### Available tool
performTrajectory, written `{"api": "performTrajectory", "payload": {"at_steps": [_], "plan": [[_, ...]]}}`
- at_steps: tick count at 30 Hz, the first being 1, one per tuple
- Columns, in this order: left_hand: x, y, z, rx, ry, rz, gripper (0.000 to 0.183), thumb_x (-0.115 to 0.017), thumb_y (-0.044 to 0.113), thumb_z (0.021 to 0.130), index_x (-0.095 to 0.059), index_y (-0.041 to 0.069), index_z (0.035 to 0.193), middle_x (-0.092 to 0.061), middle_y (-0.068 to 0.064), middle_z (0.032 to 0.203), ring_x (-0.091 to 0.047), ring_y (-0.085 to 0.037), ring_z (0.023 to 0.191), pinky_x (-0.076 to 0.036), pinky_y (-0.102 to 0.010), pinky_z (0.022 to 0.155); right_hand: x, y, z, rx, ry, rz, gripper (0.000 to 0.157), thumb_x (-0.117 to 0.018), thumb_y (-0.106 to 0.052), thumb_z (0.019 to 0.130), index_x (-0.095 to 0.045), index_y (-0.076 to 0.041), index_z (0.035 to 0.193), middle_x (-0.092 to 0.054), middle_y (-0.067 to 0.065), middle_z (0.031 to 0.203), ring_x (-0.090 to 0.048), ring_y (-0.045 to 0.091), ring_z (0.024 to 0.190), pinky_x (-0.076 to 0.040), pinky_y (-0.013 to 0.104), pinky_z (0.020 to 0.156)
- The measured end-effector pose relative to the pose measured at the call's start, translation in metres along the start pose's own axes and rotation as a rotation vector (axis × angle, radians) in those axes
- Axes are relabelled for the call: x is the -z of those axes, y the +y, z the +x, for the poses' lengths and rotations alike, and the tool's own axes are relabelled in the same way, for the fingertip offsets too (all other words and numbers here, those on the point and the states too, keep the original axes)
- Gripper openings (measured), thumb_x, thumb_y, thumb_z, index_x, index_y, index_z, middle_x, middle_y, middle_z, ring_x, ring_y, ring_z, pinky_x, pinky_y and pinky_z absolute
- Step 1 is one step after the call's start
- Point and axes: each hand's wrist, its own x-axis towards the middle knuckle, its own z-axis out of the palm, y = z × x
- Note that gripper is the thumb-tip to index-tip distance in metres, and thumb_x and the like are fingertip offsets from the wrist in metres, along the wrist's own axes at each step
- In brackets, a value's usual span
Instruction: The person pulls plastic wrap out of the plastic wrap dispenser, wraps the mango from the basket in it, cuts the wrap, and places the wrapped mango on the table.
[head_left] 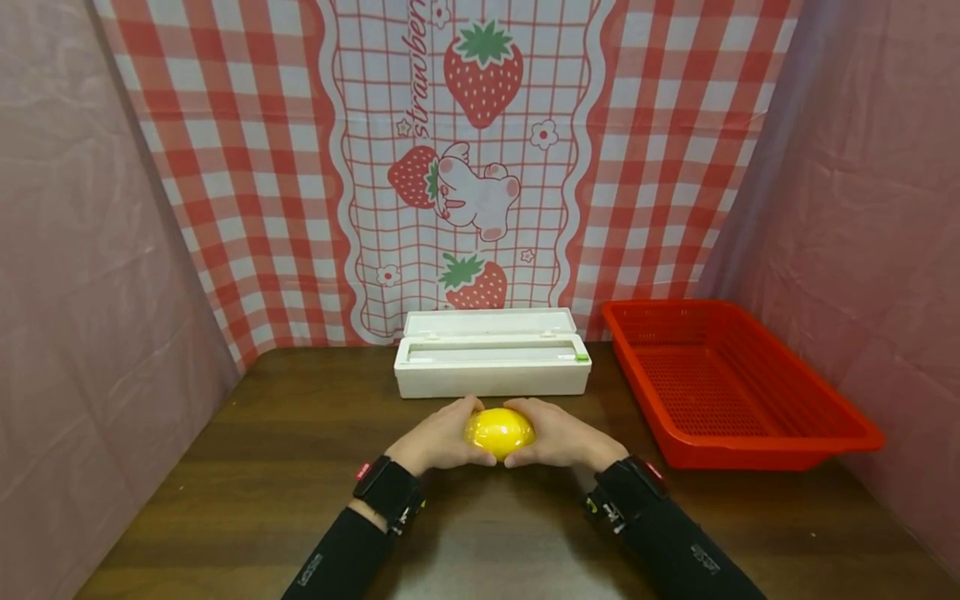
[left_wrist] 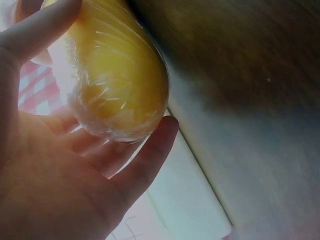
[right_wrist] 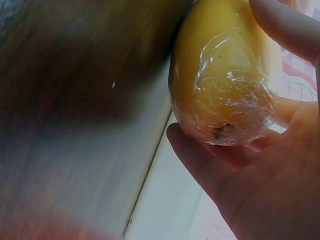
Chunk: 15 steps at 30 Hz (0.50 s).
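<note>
A smooth, oval yellow fruit [head_left: 500,432] wrapped in clear cling film is held between both hands, over the table in front of the white box. My left hand [head_left: 444,433] grips its left end, thumb on the near side and fingers round the far side. On the opposite end, my right hand [head_left: 558,433] grips it the same way. Crinkled film bunches at the fruit's end [left_wrist: 117,117] in the left wrist view. A small dark spot shows under the film on the fruit [right_wrist: 222,100] in the right wrist view.
Just beyond the hands stands a long white cling film dispenser [head_left: 491,382], its lid raised, with a small green piece [head_left: 582,357] at its right end. A red plastic basket [head_left: 757,452] sits at the right. Checked cloth [head_left: 270,208] hangs behind the brown table [head_left: 300,417].
</note>
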Motion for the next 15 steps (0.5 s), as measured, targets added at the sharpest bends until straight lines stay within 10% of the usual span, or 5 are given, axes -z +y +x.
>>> {"api": "performTrajectory", "payload": {"at_steps": [15], "plan": [[0.0072, 0.0054, -0.0013, -0.023, 0.051, 0.034, 0.081, -0.068, 0.059, 0.078, -0.045, 0.01, 0.139, -0.05, -0.006, 0.134, -0.049, -0.02, 0.116, -0.043, -0.041, 0.096, 0.0088, -0.001, -0.0051, -0.031, 0.008, 0.014, 0.079, -0.076, -0.049, 0.074, -0.047, -0.011, 0.138, -0.053, 0.003, 0.127, -0.05, 0.016, 0.102, -0.043, 0.04, 0.093]]}}
